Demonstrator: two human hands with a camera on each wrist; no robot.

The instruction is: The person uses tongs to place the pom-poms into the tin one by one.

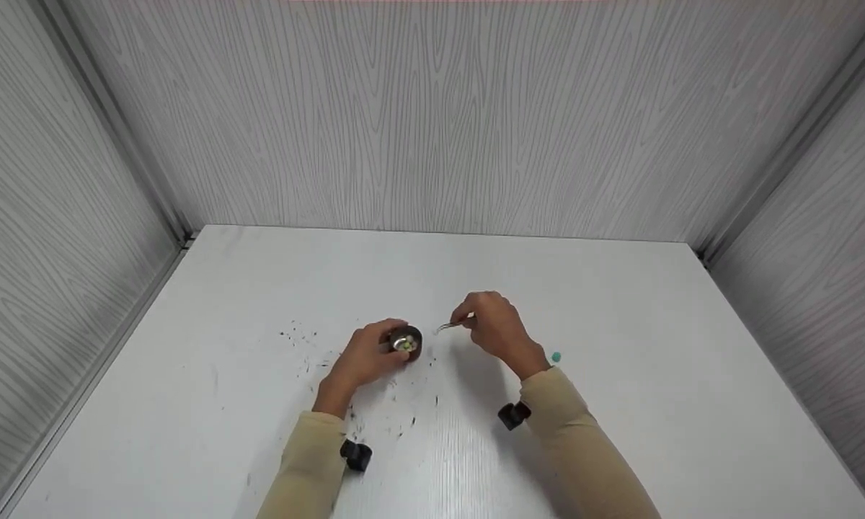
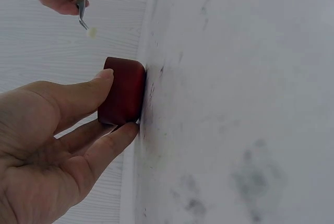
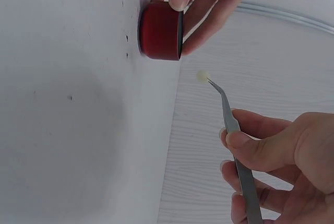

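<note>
My left hand (image 1: 362,355) grips a small dark red cup (image 2: 124,92) that stands on the table, thumb on one side and fingers on the other. In the head view several pale and greenish little balls (image 1: 406,345) lie inside the cup. My right hand (image 1: 501,328) holds metal tweezers (image 3: 230,122) with a bent tip. At that tip, a small pale yellowish ball (image 3: 203,76) is pinched, raised above the table and apart from the cup, to its right.
A teal ball (image 1: 556,357) lies on the white table (image 1: 620,303) beside my right wrist. Dark specks and smudges (image 1: 303,339) mark the surface around the cup. Grey wood-grain panels (image 1: 432,115) enclose the back and both sides.
</note>
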